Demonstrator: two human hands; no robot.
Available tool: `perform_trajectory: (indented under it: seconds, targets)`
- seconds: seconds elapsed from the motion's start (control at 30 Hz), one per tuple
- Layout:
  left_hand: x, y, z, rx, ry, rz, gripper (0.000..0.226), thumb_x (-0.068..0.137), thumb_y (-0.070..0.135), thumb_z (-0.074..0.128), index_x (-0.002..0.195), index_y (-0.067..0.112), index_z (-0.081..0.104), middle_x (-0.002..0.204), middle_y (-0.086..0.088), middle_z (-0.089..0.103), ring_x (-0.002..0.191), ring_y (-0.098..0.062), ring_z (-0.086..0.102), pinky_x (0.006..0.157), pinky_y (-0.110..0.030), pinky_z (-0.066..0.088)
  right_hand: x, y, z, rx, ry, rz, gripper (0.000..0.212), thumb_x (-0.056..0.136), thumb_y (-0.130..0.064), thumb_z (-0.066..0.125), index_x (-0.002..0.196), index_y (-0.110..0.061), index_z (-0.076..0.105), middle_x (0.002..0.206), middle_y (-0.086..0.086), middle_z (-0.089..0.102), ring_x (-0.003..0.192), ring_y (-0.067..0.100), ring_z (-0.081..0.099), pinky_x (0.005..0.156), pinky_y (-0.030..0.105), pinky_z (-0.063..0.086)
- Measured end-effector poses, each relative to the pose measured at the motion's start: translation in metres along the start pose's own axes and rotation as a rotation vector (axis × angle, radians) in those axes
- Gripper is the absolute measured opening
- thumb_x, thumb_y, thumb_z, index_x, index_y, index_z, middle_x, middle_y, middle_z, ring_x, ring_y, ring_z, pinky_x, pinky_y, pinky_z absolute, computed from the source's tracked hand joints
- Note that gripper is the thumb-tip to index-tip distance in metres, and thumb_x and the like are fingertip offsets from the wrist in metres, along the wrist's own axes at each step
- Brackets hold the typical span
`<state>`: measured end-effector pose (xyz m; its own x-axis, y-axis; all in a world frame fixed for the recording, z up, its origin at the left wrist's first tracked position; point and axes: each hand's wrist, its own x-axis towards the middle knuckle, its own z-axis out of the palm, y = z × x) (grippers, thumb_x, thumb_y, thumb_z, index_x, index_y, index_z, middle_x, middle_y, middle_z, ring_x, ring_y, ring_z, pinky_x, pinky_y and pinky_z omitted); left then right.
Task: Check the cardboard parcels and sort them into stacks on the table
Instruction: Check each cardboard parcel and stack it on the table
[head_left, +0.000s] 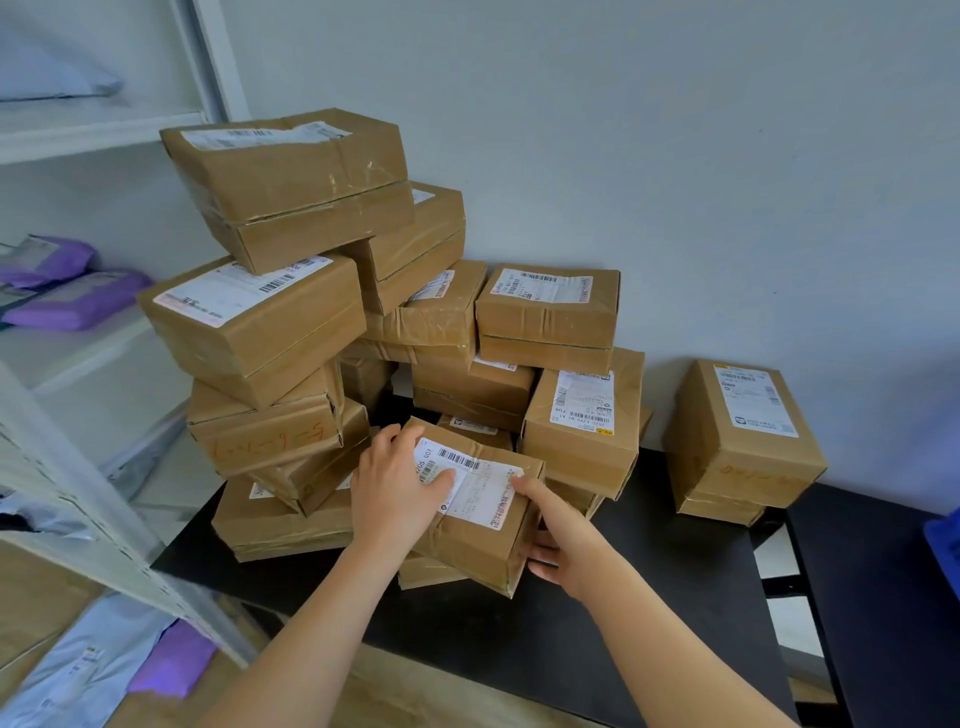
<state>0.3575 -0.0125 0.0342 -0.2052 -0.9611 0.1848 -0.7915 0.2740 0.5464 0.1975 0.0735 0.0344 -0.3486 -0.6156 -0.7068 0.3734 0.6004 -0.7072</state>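
Parcel (475, 512), brown cardboard, taped, white barcode label on top: sits tilted on a flatter cardboard box (431, 571) at the front of the black table (649, 597). Left hand (395, 488) grips its left end, thumb on the label. Right hand (558, 540) clasps its right end (one digit above, the rest against the side). Behind: uneven heap of similar brown parcels (270, 332). Far right, apart: separate stack of brown boxes (743, 441). Left: white metal shelving (104, 467) holding purple mailer bags (67, 296).

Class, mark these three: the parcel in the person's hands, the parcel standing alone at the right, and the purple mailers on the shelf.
held parcel (483, 491), head view, on its white label.
lone parcel (711, 415), head view, bare cardboard beside its label.
purple mailers (78, 306), head view, front mailer's middle.
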Motion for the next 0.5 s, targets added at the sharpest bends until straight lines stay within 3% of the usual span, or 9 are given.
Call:
perform_trajectory:
  seconds: [0.33, 0.43, 0.5]
  targets:
    - [-0.005, 0.02, -0.021, -0.004, 0.175, 0.066, 0.052, 0.086, 0.045, 0.061, 0.133, 0.026, 0.049, 0.14, 0.002, 0.045, 0.121, -0.017, 0.049, 0.1, -0.038, 0.041, -0.021, -0.01, -0.011, 0.041, 0.014, -0.176, 0.058, 0.076, -0.051, 0.07, 0.123, -0.029, 0.045, 0.105, 0.0, 0.062, 0.095, 0.021, 0.059, 0.077, 0.037, 0.047]
    - [-0.005, 0.034, -0.032, -0.009, 0.236, 0.132, 0.049, 0.086, 0.044, 0.062, 0.13, 0.025, 0.053, 0.14, 0.002, 0.047, 0.121, -0.019, 0.049, 0.103, -0.04, 0.038, -0.03, -0.016, -0.016, 0.058, 0.013, -0.26, 0.061, 0.078, -0.052, 0.067, 0.131, -0.031, 0.044, 0.11, 0.0, 0.063, 0.096, 0.021, 0.06, 0.075, 0.037, 0.048]
    - [-0.004, 0.044, -0.042, -0.024, 0.304, 0.187, 0.049, 0.085, 0.043, 0.063, 0.129, 0.024, 0.054, 0.14, 0.0, 0.048, 0.124, -0.021, 0.047, 0.107, -0.044, 0.036, -0.036, -0.02, -0.019, 0.084, 0.001, -0.319, 0.065, 0.078, -0.054, 0.066, 0.134, -0.033, 0.042, 0.115, 0.002, 0.064, 0.083, 0.017, 0.061, 0.073, 0.036, 0.05]
